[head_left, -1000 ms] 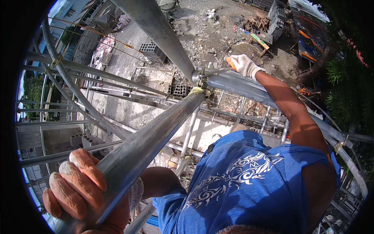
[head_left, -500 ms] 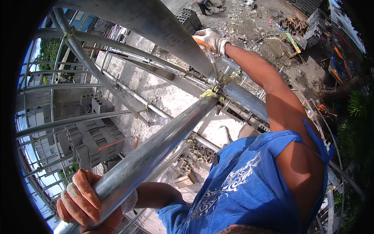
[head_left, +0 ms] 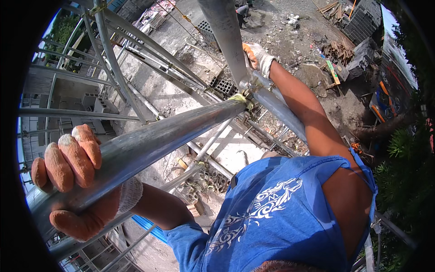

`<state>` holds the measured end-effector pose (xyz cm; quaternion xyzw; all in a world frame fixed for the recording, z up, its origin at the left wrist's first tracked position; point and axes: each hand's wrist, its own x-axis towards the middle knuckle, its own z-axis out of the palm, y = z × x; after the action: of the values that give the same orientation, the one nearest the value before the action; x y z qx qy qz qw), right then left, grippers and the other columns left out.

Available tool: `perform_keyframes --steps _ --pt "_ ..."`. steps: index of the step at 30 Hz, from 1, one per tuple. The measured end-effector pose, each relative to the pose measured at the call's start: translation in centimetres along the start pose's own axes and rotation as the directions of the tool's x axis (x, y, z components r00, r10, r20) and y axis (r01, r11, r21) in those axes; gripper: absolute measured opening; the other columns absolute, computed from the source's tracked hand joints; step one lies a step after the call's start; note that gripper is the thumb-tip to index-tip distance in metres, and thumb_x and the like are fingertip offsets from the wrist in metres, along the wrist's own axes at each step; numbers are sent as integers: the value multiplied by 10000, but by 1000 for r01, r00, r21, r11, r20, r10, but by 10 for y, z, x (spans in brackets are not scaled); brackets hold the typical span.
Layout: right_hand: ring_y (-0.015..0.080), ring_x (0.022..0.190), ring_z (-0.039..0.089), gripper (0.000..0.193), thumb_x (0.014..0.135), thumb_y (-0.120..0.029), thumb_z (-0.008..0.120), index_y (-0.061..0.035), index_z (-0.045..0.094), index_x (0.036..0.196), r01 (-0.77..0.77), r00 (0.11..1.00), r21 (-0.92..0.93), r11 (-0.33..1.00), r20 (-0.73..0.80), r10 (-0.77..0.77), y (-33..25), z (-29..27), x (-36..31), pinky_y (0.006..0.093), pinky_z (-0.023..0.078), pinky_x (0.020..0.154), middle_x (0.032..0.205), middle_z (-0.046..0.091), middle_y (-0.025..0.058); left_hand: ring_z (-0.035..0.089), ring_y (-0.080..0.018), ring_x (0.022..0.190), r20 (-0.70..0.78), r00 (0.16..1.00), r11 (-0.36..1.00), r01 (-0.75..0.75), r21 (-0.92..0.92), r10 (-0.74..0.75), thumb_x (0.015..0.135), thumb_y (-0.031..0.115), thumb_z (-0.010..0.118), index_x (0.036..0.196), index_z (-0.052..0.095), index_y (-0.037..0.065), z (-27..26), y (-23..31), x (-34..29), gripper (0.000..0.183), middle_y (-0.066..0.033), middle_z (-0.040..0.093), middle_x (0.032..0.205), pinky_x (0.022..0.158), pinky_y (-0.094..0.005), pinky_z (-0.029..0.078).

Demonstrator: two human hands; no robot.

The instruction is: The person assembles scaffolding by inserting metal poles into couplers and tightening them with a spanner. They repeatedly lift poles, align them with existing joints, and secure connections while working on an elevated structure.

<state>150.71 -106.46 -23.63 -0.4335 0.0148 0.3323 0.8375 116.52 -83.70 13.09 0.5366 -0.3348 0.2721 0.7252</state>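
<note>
My left hand (head_left: 74, 158), in an orange-palmed knit glove, is wrapped round a thick grey scaffold tube (head_left: 172, 129) at the lower left. The tube's far end meets a metal scaffold clamp (head_left: 246, 93), with something yellowish at the joint. Another tube (head_left: 281, 113) runs from there toward the lower right under my right arm. A wide upright tube (head_left: 222, 31) rises in front of the joint. My right hand (head_left: 259, 56), gloved too, is curled just behind the upright, above the clamp. Its fingers are partly hidden, and what they hold cannot be made out.
More scaffold tubes (head_left: 108, 50) cross at the left. Far below lie rubble ground, concrete blocks (head_left: 224, 86), a heap of loose couplers (head_left: 206, 181) and blue pipes (head_left: 152, 229). A person (head_left: 242, 16) is bent over at the top. Green leaves (head_left: 401, 145) edge the right side.
My left hand and the near end of the tube have moved up and left in view. The view has shifted, making the upright look steeper. My right hand stays near the clamp.
</note>
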Motion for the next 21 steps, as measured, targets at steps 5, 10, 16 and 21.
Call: perform_keyframes --steps 5,10,16,21 --pt "133 517 556 95 902 -171 736 -107 710 838 8 975 -292 956 -210 -72 -2 10 8 325 453 453 643 576 -5 504 -148 784 11 1000 1000 18 -26 -17 908 365 680 1247 496 51 0 -1 -4 498 -30 499 934 776 -358 346" --pt "139 462 516 110 888 -107 654 -87 668 781 -2 997 -475 880 70 41 -12 -15 33 315 395 406 614 561 5 510 -162 798 10 999 997 47 -66 -46 900 348 689 1249 494 54 3 -4 -4 496 -39 494 926 810 -375 341" --pt "225 483 548 110 869 -76 635 -48 645 763 -127 992 -599 791 -66 110 -26 -22 33 388 443 439 641 613 43 501 -175 857 61 995 994 83 -73 -78 913 356 673 1298 500 61 -1 -1 -6 516 -56 493 972 825 -389 334" --pt "230 508 573 101 850 -82 652 -46 652 755 -168 985 -796 581 -106 139 -38 11 2 403 462 454 649 626 57 467 -179 937 87 989 990 126 -58 -121 929 365 648 1339 517 85 -8 5 -4 513 -49 470 994 849 -385 313"
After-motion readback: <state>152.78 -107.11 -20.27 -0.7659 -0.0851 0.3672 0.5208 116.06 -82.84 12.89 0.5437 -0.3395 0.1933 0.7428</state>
